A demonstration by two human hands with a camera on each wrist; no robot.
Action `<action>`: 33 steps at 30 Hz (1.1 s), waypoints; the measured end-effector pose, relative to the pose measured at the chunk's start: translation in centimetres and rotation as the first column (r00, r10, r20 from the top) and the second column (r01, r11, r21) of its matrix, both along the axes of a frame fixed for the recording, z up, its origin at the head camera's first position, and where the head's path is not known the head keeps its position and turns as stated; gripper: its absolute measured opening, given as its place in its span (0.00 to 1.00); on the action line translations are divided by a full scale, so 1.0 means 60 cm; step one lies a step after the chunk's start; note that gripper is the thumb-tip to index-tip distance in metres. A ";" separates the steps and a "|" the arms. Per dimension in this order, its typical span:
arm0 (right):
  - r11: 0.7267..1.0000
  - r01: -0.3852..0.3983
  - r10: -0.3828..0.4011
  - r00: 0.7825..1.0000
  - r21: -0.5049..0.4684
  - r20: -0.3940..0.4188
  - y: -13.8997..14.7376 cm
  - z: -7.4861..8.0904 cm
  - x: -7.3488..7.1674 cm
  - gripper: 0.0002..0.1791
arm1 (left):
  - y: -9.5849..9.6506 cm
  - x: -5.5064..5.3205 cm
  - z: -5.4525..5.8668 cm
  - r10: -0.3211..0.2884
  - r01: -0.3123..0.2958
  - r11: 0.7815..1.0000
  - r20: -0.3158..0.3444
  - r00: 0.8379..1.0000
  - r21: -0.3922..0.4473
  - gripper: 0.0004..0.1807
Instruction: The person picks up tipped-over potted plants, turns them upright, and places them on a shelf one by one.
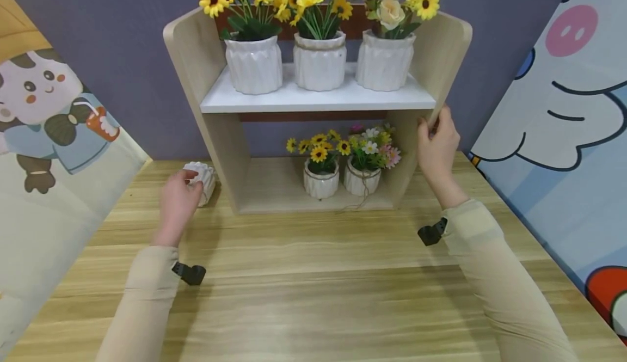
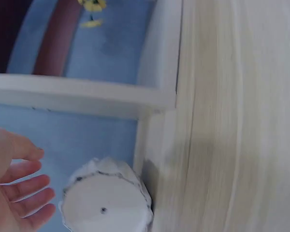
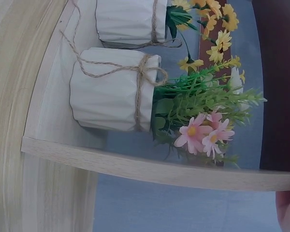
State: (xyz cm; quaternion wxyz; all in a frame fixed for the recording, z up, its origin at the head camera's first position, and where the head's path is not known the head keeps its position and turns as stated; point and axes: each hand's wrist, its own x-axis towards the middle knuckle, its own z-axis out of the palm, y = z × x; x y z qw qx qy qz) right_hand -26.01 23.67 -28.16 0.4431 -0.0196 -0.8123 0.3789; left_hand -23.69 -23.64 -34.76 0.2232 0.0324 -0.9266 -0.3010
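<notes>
A wooden two-tier shelf (image 1: 219, 149) stands against the back wall. To its left a white ribbed pot (image 1: 208, 183) lies tipped over on the table. Its round base (image 2: 94, 203) faces the left wrist camera, while its far end is hidden. My left hand (image 1: 178, 201) hovers beside this pot, and the left wrist view shows the fingers (image 2: 31, 188) loosely spread and apart from it. My right hand (image 1: 438, 147) grips the front edge of the shelf's right side panel (image 3: 150, 175), thumb on the near side. Only a bit of that hand enters the right wrist view.
Three white pots with yellow flowers and roses, such as the middle pot (image 1: 319, 62), stand on the upper board (image 1: 318, 100). Below stand a yellow-flowered pot (image 1: 321, 182) and a pink-flowered pot (image 3: 113, 89) tied with twine. Cartoon-printed panels (image 1: 583, 95) flank the table (image 1: 313, 286).
</notes>
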 end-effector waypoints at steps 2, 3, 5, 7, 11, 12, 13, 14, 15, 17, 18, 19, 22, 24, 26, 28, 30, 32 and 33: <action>1.000 -0.001 0.001 1.000 0.002 -0.001 0.000 -0.001 0.001 0.15 | -0.007 -0.010 -0.003 0.003 -0.003 1.000 0.004 1.000 -0.025 0.17; 1.000 -0.001 0.001 1.000 0.002 -0.001 0.000 -0.001 0.001 0.15 | -0.010 -0.015 -0.006 0.003 -0.003 0.999 0.011 1.000 -0.044 0.18; 1.000 -0.002 0.002 1.000 0.000 -0.002 0.001 -0.001 0.001 0.15 | -0.015 -0.023 -0.014 0.000 0.002 0.997 0.019 1.000 -0.081 0.18; 1.000 -0.003 0.003 1.000 -0.002 -0.001 0.001 -0.002 0.002 0.15 | -0.016 -0.031 -0.021 -0.003 0.006 0.994 0.026 1.000 -0.113 0.19; 1.000 -0.006 0.006 1.000 -0.006 0.002 0.003 -0.001 0.002 0.15 | -0.013 -0.043 -0.033 0.004 -0.005 0.986 -0.004 1.000 -0.164 0.20; 1.000 -0.008 0.008 1.000 -0.006 0.002 0.003 -0.001 0.002 0.15 | -0.012 -0.045 -0.034 0.010 -0.012 0.984 -0.012 1.000 -0.177 0.21; 1.000 -0.010 0.010 1.000 -0.007 0.003 0.003 -0.001 0.002 0.15 | -0.012 -0.048 -0.036 0.016 -0.020 0.981 -0.017 1.000 -0.194 0.22; 1.000 -0.011 0.011 1.000 -0.007 0.004 0.003 -0.001 0.002 0.15 | -0.012 -0.050 -0.037 0.022 -0.025 0.976 -0.018 1.000 -0.214 0.23; 1.000 -0.013 0.013 1.000 -0.009 0.003 0.003 -0.001 0.002 0.15 | -0.012 -0.053 -0.038 0.027 -0.028 0.971 -0.011 1.000 -0.239 0.25; 1.000 -0.017 0.017 1.000 -0.013 0.006 0.003 -0.001 0.002 0.15 | -0.013 -0.059 -0.039 0.046 -0.035 0.953 0.030 0.999 -0.300 0.31; 1.000 -0.021 0.021 1.000 -0.015 0.009 0.003 0.000 0.003 0.16 | -0.014 -0.061 -0.041 0.053 -0.037 0.946 0.043 0.998 -0.323 0.33; 1.000 -0.022 0.022 1.000 -0.017 0.010 0.003 0.000 0.002 0.16 | -0.015 -0.064 -0.042 0.065 -0.038 0.937 0.066 0.996 -0.346 0.36; 1.000 -0.025 0.025 1.000 -0.018 0.011 0.002 0.000 0.002 0.16 | -0.016 -0.069 -0.042 0.096 -0.038 0.923 0.133 0.986 -0.382 0.40; 1.000 -0.025 0.026 1.000 -0.015 0.008 0.001 0.000 0.001 0.16 | -0.017 -0.072 -0.044 0.109 -0.032 0.920 0.177 0.978 -0.390 0.41; 1.000 -0.024 0.024 1.000 -0.016 0.006 0.001 0.000 0.000 0.16 | -0.017 -0.075 -0.042 0.121 -0.015 0.913 0.236 0.964 -0.407 0.43; 1.000 -0.024 0.024 1.000 -0.017 0.007 0.001 0.000 0.001 0.16 | -0.017 -0.079 -0.040 0.139 0.004 0.894 0.285 0.948 -0.448 0.45; 1.000 -0.023 0.023 1.000 -0.019 0.006 0.001 0.000 0.000 0.16 | -0.015 -0.083 -0.038 0.153 0.016 0.876 0.308 0.939 -0.482 0.46; 1.000 -0.024 0.024 1.000 -0.018 0.006 0.001 0.000 0.001 0.16 | -0.012 -0.084 -0.035 0.167 0.018 0.861 0.317 0.934 -0.508 0.46; 1.000 -0.022 0.023 1.000 -0.017 0.007 0.002 0.001 0.000 0.16 | -0.011 -0.085 -0.034 0.173 0.015 0.856 0.315 0.933 -0.517 0.46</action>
